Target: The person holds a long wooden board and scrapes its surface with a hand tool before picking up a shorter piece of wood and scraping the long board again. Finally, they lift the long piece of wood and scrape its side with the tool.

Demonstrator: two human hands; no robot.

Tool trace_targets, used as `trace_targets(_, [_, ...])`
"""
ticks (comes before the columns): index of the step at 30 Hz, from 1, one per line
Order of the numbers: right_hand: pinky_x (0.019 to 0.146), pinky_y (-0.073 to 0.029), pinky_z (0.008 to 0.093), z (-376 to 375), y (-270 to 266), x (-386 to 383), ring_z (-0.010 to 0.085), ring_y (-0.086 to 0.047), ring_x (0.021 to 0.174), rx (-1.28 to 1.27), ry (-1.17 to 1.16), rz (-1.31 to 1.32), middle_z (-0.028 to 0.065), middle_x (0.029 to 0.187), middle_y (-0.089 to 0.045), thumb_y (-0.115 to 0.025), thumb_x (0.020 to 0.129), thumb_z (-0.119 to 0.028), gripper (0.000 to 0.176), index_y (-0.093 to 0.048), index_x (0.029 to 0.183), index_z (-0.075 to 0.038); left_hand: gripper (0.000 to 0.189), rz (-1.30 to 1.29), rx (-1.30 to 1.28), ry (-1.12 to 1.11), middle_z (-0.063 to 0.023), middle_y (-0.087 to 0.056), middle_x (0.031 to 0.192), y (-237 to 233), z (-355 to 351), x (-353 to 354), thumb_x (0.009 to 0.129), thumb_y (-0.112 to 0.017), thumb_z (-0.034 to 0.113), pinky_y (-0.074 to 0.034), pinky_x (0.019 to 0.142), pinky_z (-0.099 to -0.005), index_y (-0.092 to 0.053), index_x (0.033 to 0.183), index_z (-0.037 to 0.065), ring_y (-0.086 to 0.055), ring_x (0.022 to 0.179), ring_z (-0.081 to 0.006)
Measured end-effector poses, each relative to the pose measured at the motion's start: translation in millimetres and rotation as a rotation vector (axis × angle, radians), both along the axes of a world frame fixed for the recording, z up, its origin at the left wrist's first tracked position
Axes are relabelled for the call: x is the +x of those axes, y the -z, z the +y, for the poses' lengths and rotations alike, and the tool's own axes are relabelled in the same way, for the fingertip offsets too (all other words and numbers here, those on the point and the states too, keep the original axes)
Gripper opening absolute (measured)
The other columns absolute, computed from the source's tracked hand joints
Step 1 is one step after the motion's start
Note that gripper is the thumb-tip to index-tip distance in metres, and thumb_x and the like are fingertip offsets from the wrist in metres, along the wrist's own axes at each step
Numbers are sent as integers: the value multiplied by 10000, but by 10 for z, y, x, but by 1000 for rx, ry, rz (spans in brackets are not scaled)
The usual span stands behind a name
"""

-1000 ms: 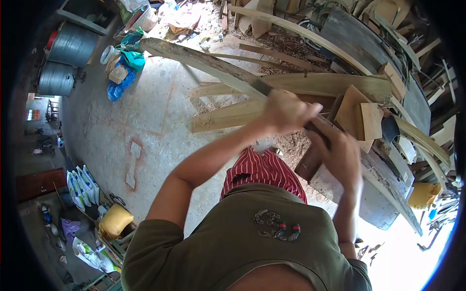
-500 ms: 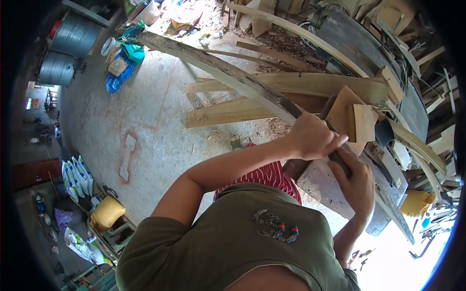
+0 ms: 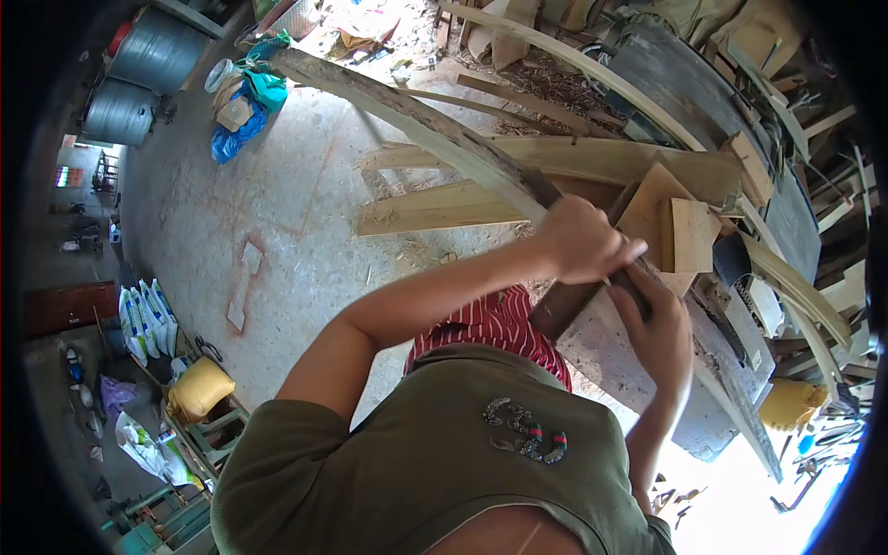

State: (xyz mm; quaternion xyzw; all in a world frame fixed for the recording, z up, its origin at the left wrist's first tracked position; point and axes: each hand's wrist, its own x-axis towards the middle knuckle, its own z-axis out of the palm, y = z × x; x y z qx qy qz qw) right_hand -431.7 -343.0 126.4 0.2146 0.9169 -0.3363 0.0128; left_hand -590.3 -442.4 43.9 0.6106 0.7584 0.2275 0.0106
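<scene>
A long wooden beam (image 3: 416,123) with rough, dark edges runs diagonally from the upper left to the lower right. My left hand (image 3: 585,242) is closed around a dark, elongated tool (image 3: 539,188) lying along the beam; it looks like a wooden hand plane, but its shape is mostly hidden. Just behind it, my right hand (image 3: 659,319) wraps round the tool's rear part, with the thumb on the near side. The two hands are close together. Beneath the beam is a grey work surface (image 3: 606,365).
Pale boards (image 3: 439,209) lie beyond the beam, beside a squared wooden block (image 3: 692,236). Wood pieces and a dark panel (image 3: 666,79) crowd the right. Metal drums (image 3: 159,51), blue bags (image 3: 239,129) and a yellow container (image 3: 201,387) stand on the left.
Both hands and the dark tool have moved a little up and left along the beam, still gripping. The view has shifted slightly.
</scene>
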Motion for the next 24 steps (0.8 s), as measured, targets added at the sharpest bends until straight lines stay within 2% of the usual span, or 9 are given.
trace_targets(3, [761,-551,432,-26,107,-163,376,-715,871,70,-36,83,203,948,-726,-698,906,-296,382,-704,1225,-86,615,-103,89,-64,-130,-542,447,56,-54,-195,1027,-435,394,-480,528,-460,-620,495,150,-606,450,-326])
trace_targets(7, [772,-544,446,74,31,56,400,-701,894,-34,-43,111,201,952,-726,-711,897,-289,376,-707,1206,-74,594,-108,-5,-35,-142,-564,472,-94,-27,75,1025,-450,392,-493,557,-457,-645,516,155,-616,482,-347])
trace_targets(9, [773,-543,450,94,34,28,408,-696,899,-75,-92,127,195,955,-728,-717,893,-289,379,-706,1203,-72,593,-101,107,-79,-133,-566,479,17,-60,97,1026,-453,390,-493,564,-468,-631,510,157,-621,497,-349])
trace_targets(11, [796,-539,451,34,61,-117,414,-688,933,30,-94,93,178,994,-732,-723,887,-275,393,-696,1225,-75,583,-75,91,-100,-131,-577,500,33,-118,-58,1021,-462,394,-483,567,-474,-633,520,150,-621,516,-361])
trace_targets(15, [829,-526,459,-35,258,-686,400,-682,964,42,-227,177,185,1016,-726,-697,905,-325,410,-689,1232,-78,599,-84,-52,-298,-170,-594,549,-33,-356,-513,1027,-434,416,-465,581,-488,-645,544,130,-628,551,-362])
trace_targets(17, [822,-527,464,-54,70,-780,400,-681,960,96,-275,118,191,1021,-720,-675,920,-333,396,-690,1241,-102,639,-139,-128,-366,-170,-633,586,-151,-341,-544,1033,-401,438,-485,615,-519,-649,537,121,-663,629,-383])
trace_targets(19, [797,-532,468,16,32,-774,412,-680,935,28,-297,67,183,1004,-721,-660,928,-308,357,-694,1233,-126,666,-247,-151,-289,-164,-621,573,-201,-320,-526,1040,-375,453,-480,618,-528,-618,521,112,-658,622,-385])
trace_targets(23, [766,-534,469,-84,154,-825,419,-680,902,61,-283,230,184,975,-720,-645,929,-289,321,-699,1208,-139,699,-171,20,-247,-162,-619,569,-82,-450,-618,1048,-340,466,-474,598,-521,-593,506,104,-655,611,-377])
trace_targets(24, [761,-534,468,-256,33,-962,422,-680,896,102,-273,178,185,963,-722,-643,931,-288,313,-700,1200,-139,732,-195,24,-250,-149,-530,493,-96,-544,-762,1054,-308,484,-448,554,-495,-557,474,115,-593,521,-356])
